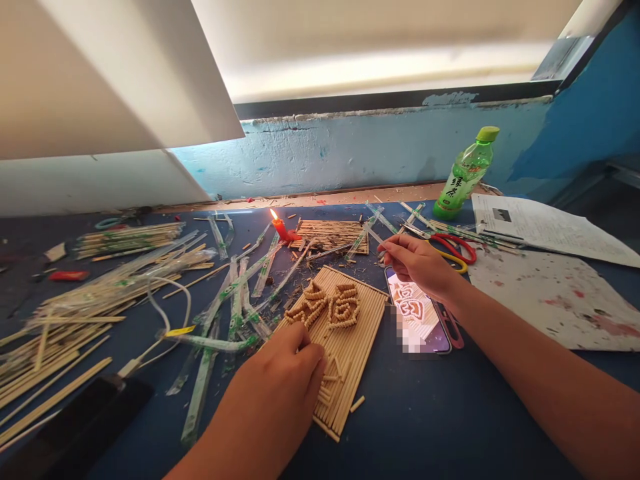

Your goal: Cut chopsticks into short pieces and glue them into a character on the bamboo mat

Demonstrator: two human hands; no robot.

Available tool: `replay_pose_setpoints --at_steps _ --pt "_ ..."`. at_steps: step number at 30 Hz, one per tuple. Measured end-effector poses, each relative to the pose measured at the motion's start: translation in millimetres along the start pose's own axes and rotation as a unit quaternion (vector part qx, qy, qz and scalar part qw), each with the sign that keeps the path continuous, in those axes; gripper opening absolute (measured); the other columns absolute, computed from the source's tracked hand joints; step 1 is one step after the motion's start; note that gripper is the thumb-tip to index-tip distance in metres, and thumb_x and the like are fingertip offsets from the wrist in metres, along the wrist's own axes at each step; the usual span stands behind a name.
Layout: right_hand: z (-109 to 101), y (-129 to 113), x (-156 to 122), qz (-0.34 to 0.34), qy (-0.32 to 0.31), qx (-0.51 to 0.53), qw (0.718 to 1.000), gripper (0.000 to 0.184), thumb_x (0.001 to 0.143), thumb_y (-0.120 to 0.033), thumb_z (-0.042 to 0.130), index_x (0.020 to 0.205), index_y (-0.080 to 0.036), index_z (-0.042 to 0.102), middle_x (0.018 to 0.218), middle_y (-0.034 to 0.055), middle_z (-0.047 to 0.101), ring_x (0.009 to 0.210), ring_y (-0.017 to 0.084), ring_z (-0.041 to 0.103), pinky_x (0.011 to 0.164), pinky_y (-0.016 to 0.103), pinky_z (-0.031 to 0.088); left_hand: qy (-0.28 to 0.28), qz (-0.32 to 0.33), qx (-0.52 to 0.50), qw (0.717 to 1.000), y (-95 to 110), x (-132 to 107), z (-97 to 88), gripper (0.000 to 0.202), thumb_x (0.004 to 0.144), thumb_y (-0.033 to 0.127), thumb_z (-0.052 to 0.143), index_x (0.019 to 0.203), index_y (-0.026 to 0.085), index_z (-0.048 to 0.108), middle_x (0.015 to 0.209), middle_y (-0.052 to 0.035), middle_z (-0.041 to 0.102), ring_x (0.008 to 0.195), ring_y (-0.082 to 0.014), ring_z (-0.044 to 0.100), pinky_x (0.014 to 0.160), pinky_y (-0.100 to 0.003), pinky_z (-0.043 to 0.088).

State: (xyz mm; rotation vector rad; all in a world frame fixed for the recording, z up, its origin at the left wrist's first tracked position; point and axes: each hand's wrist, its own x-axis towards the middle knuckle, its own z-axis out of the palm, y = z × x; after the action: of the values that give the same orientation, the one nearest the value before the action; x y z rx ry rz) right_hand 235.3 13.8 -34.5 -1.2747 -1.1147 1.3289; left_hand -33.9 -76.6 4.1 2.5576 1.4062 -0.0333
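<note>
A mat of bamboo sticks laid side by side (356,353) lies before me, with a raised figure built of short stick pieces (344,307) on its far half. My left hand (283,377) is closed over the mat's near left side; its fingertips are hidden from me. Beside it lie loose cut stick pieces (327,383). Above the phone (415,313), my right hand (413,261) pinches what looks like a narrow clear plastic strip (373,233). The phone's screen shows a similar stick figure. A lit red candle (283,228) stands beyond the mat, left of my right hand.
Plastic wrappers (240,293) and bamboo sticks (65,340) cover the left side. A darkened stick mat (333,235) lies behind. Right are scissors (457,250), a green tea bottle (465,177), printed paper (550,227) and a stained sheet (555,300). A dark device with cable (95,427) sits front left.
</note>
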Motion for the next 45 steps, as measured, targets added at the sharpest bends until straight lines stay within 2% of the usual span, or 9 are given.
replay_pose_setpoints --at_steps 4,11,19,25,28,30,35,41,45 --pt "0 -1 -1 0.001 -0.003 0.000 1.000 0.013 0.094 -0.029 0.058 0.088 -0.018 0.061 0.071 -0.0012 0.057 0.045 0.005 0.032 0.043 0.024 0.018 -0.061 -0.019 0.025 0.998 7 10 -6.8 0.031 0.096 0.013 0.041 0.082 0.019 0.068 0.091 -0.0069 0.062 0.081 -0.0228 0.066 0.066 -0.034 0.050" --pt "-1 -1 0 0.001 -0.004 0.000 1.000 0.015 0.093 -0.033 0.060 0.090 -0.018 0.062 0.072 -0.0010 0.057 0.046 0.006 0.032 0.043 0.024 0.019 -0.099 -0.017 0.036 0.994 12 19 -12.1 0.029 0.094 0.013 0.042 0.085 0.020 0.069 0.092 -0.0082 0.065 0.084 -0.0262 0.067 0.068 -0.037 0.051" --pt "-4 2 2 0.002 -0.008 -0.004 1.000 0.017 0.092 -0.036 0.062 0.090 -0.020 0.062 0.073 0.0001 0.059 0.047 0.007 0.034 0.043 0.024 0.021 -0.051 0.021 0.066 0.996 10 21 -5.2 0.022 0.085 0.010 0.048 0.081 0.019 0.067 0.085 -0.0090 0.065 0.081 -0.0269 0.067 0.067 -0.037 0.050" --pt "-4 3 2 0.007 -0.009 -0.007 1.000 0.019 0.092 -0.038 0.062 0.092 -0.020 0.062 0.074 -0.0002 0.059 0.047 0.007 0.035 0.042 0.024 0.022 0.059 -0.043 -0.090 0.993 -12 34 -29.3 0.012 0.083 0.028 0.056 0.076 0.023 0.064 0.082 -0.0026 0.064 0.066 -0.0192 0.060 0.058 -0.031 0.045" --pt "-3 4 2 0.001 -0.008 -0.009 1.000 0.019 0.092 -0.038 0.062 0.092 -0.019 0.062 0.074 -0.0005 0.059 0.046 0.006 0.035 0.042 0.023 0.022 0.076 -0.066 -0.225 0.969 -33 51 -42.9 0.015 0.081 0.036 0.062 0.073 0.023 0.065 0.064 0.0006 0.058 0.054 -0.0154 0.051 0.047 -0.026 0.037" --pt "-2 3 2 -0.007 -0.005 -0.010 1.000 0.020 0.092 -0.039 0.062 0.091 -0.019 0.061 0.073 -0.0008 0.059 0.046 0.006 0.035 0.042 0.023 0.022 0.080 -0.067 -0.336 0.936 -48 64 -44.9 0.017 0.080 0.036 0.063 0.071 0.022 0.063 0.058 0.0028 0.053 0.048 -0.0119 0.043 0.043 -0.023 0.033" --pt "-5 2 5 -0.032 0.010 -0.005 0.999 0.018 0.094 -0.041 0.058 0.094 -0.023 0.055 0.072 -0.0027 0.061 0.041 0.006 0.033 0.039 0.022 0.020 0.222 -0.097 -0.486 0.840 -80 90 -23.6 0.011 0.079 0.031 0.068 0.076 0.021 0.063 0.060 0.0036 0.056 0.047 -0.0087 0.042 0.041 -0.020 0.031" --pt "-12 1 6 -0.050 0.011 -0.040 0.998 0.023 0.095 -0.048 0.054 0.096 -0.026 0.049 0.069 -0.0022 0.066 0.037 0.010 0.049 0.036 0.023 0.025 0.223 -0.112 -0.505 0.826 -91 95 -5.3 0.013 0.080 0.032 0.072 0.083 0.019 0.070 0.065 -0.0003 0.065 0.055 -0.0116 0.055 0.049 -0.022 0.042" --pt "-12 -5 6 -0.102 0.012 -0.103 0.989 0.023 0.095 -0.048 0.054 0.099 -0.026 0.048 0.069 -0.0035 0.063 0.039 0.009 0.042 0.040 0.024 0.027 0.224 -0.110 -0.509 0.824 -89 94 -8.3 0.014 0.079 0.033 0.075 0.085 0.019 0.073 0.069 -0.0015 0.068 0.057 -0.0118 0.058 0.051 -0.022 0.045"
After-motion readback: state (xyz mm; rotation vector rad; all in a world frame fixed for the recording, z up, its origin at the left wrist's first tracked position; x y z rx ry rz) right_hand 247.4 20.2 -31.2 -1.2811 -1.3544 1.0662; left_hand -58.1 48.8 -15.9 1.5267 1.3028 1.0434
